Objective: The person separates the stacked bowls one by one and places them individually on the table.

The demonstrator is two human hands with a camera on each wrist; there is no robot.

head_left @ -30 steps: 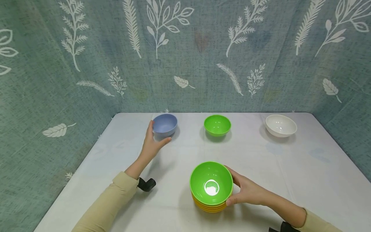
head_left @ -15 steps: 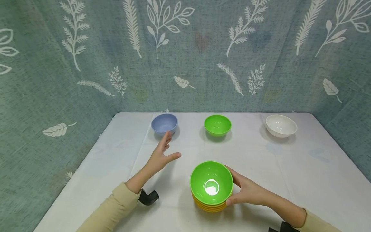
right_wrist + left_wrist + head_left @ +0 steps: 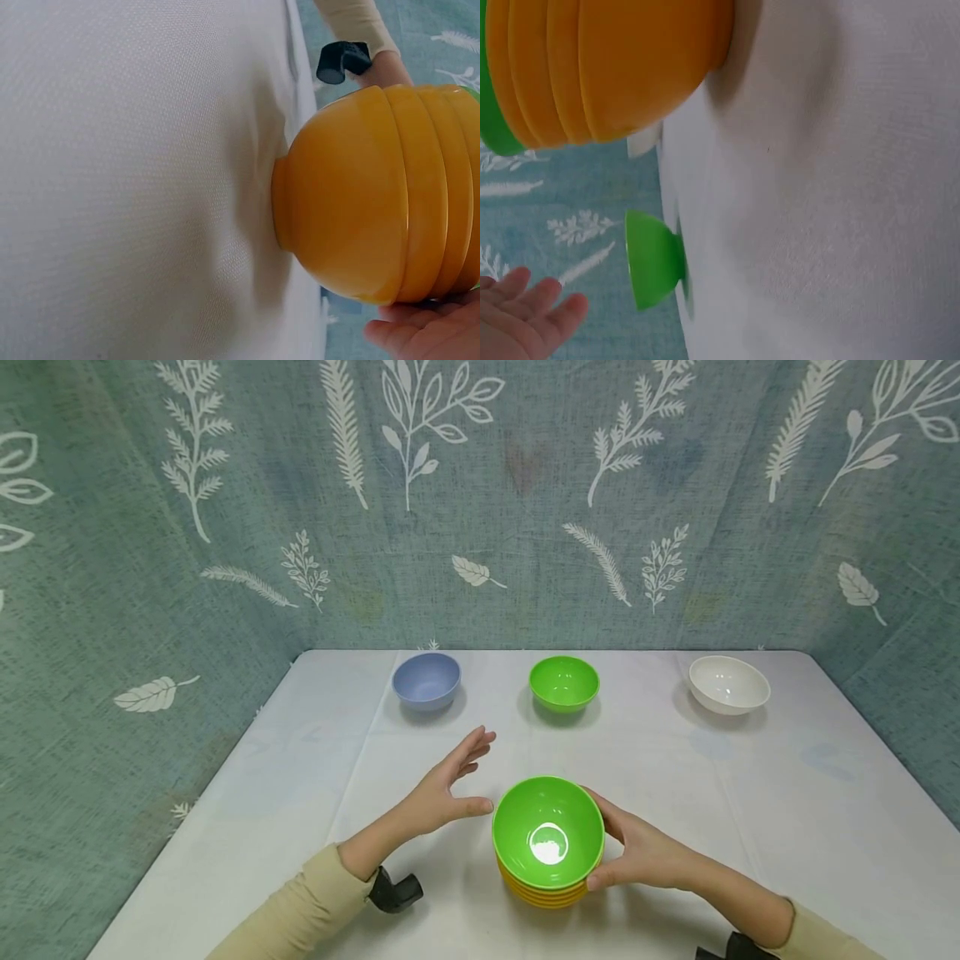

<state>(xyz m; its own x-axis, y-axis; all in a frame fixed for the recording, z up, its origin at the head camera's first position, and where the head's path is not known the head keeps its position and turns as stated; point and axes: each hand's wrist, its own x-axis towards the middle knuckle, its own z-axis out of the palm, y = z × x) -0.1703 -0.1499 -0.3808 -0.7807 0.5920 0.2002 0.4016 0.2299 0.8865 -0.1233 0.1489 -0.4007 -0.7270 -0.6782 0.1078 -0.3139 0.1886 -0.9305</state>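
Note:
A stack of bowls stands upright on the white cloth: a green bowl on top, several orange bowls nested below. In the head view my right hand holds the stack's right side, thumb at the front and fingers around the back. Its fingers also show against the orange bowls in the right wrist view. My left hand hovers just left of the stack, thumb spread from the extended fingers and holding nothing. The left wrist view shows those fingers apart from the orange bowls.
Along the table's back edge stand a blue bowl, a smaller green bowl and a white bowl, spaced apart. A leaf-patterned green curtain rises behind and at both sides of the white-covered table.
My left hand has come away from the blue bowl, moving right and nearer to me, up to the stack's left side. The blue bowl stays at the back; my right hand and the stack are still.

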